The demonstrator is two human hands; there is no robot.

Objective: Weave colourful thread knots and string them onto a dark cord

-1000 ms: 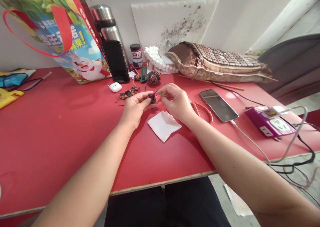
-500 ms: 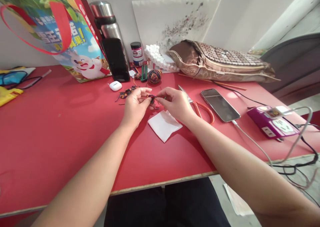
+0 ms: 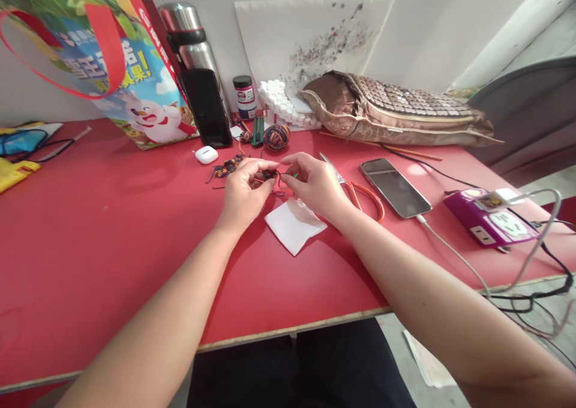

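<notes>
My left hand (image 3: 244, 193) pinches a small knot of multicoloured yarn (image 3: 270, 173) between thumb and fingers, just above the red table (image 3: 112, 234). My right hand (image 3: 315, 185) is closed in a pinch right beside it, gripping a thin green-tipped tool (image 3: 294, 174) and a strand from the knot. A white folded paper (image 3: 294, 224) lies under the hands. More finished yarn pieces (image 3: 227, 167) lie to the left, and a yarn ball (image 3: 276, 137) sits behind them.
Orange-handled scissors (image 3: 360, 193), a phone (image 3: 395, 187) on a cable and a purple power strip (image 3: 490, 224) lie to the right. A printed bag (image 3: 99, 66), flask (image 3: 191, 42), dark phone (image 3: 207, 108), earbud case (image 3: 206, 154), jar (image 3: 245, 96) and brown cushion (image 3: 396, 111) line the back.
Both hands shifted slightly left and nearer together over the yarn knot. The view drifted a little. Nothing was let go.
</notes>
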